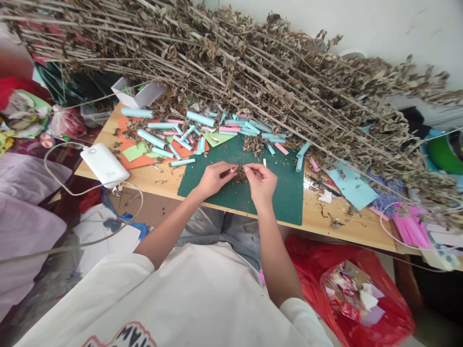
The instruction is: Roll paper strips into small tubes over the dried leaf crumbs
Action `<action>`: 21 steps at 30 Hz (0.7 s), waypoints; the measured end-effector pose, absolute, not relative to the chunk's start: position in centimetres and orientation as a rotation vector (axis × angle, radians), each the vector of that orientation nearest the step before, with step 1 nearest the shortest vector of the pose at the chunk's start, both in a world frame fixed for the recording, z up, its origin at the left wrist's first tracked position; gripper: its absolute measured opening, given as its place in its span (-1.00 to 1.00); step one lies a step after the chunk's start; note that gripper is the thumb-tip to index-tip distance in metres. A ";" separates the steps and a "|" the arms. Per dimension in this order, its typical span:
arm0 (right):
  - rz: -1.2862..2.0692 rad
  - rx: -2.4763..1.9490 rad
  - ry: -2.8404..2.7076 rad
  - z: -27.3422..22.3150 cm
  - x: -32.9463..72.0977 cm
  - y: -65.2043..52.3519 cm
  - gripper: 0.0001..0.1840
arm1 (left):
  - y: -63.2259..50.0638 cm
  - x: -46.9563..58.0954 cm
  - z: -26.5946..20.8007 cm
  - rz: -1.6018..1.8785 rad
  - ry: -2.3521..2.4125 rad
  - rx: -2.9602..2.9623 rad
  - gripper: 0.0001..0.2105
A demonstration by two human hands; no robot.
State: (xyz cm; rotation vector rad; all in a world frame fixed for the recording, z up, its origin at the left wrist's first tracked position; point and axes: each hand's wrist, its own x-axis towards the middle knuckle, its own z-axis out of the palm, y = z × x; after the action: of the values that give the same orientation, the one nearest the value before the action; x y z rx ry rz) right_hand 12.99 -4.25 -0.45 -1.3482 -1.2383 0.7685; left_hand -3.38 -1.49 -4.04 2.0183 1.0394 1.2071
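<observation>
My left hand is closed on a small pink paper tube, its open end turned toward my right hand. Thumb and fingers of my right hand pinch together at a little heap of crumbled dried leaves; the bits between the fingertips are mostly hidden. Both hands are over the dark green mat. Just beyond them lies another small pile of dried leaves. Blue paper tubes and pink paper tubes lie scattered along the mat's far side.
Long dried plant stalks cover the back of the wooden table. A white power bank with a cable sits at the left edge. A black pen and a light blue sheet lie right. Below hangs a red rubbish bag.
</observation>
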 end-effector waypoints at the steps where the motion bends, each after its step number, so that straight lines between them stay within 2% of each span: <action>1: 0.761 -1.342 -1.220 -0.2 13.1 -4.2 -0.82 | -1.5 -3.4 -4.2 1.218 1.032 2.020 -0.75; 15: 0.322 -1.310 -1.920 1.3 12.5 -4.7 -0.84 | -1.3 -3.6 -4.3 1.206 0.982 2.024 -0.74; 21: 0.516 -1.324 -1.828 1.1 12.8 -4.9 -0.76 | -1.3 -3.5 -4.4 1.199 0.993 2.004 -0.74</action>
State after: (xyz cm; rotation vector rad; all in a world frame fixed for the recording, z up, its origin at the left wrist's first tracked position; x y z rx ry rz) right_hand 12.77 -4.88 1.13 -1.3243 -1.8283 0.5160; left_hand -3.53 -1.34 -4.35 2.0043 0.9930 1.1990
